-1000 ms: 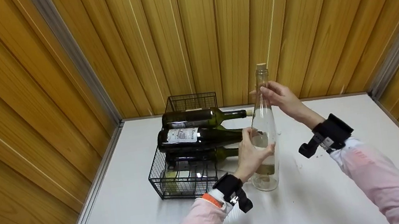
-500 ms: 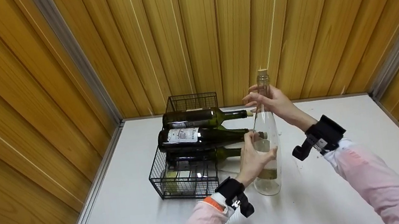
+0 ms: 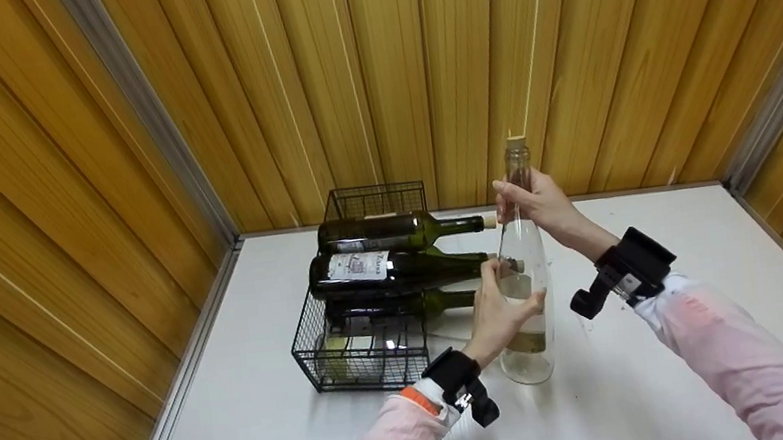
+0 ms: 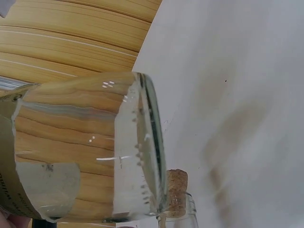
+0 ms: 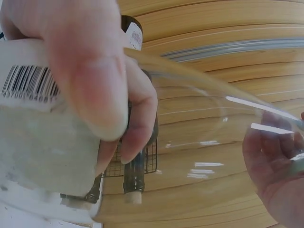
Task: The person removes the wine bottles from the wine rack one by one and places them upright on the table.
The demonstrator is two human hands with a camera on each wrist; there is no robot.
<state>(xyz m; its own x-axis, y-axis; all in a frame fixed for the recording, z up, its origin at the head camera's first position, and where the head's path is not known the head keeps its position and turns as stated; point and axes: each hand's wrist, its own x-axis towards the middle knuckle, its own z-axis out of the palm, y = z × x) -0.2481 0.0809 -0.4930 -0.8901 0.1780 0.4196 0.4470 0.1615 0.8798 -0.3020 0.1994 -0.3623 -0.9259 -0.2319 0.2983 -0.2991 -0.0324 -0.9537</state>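
A clear glass bottle (image 3: pixel 526 251) with a cork (image 3: pixel 516 142) in its mouth stands nearly upright in the head view, right of a black wire basket (image 3: pixel 370 344). Around its lower body, at the label, my left hand (image 3: pixel 499 319) grips with thumb and fingers spread wide. My right hand (image 3: pixel 548 213) holds the neck, fingers curled round it. In the right wrist view the left thumb (image 5: pixel 102 102) lies near the barcode label (image 5: pixel 28 80), and the right hand (image 5: pixel 275 175) shows behind the glass. Whether the base touches the table cannot be told.
Several corked bottles lie in the basket, necks pointing right: a dark green bottle (image 3: pixel 374 233) at the back, a labelled dark bottle (image 3: pixel 360 266) and others below. Another cork (image 4: pixel 177 187) shows beneath the held bottle. Wood-patterned walls (image 3: pixel 389 84) enclose the white table (image 3: pixel 234 407).
My right hand has loosened from the upper neck, slid slightly lower and curled round it again. The bottle has come down a little; the left hand keeps its grip and moves slightly with it.
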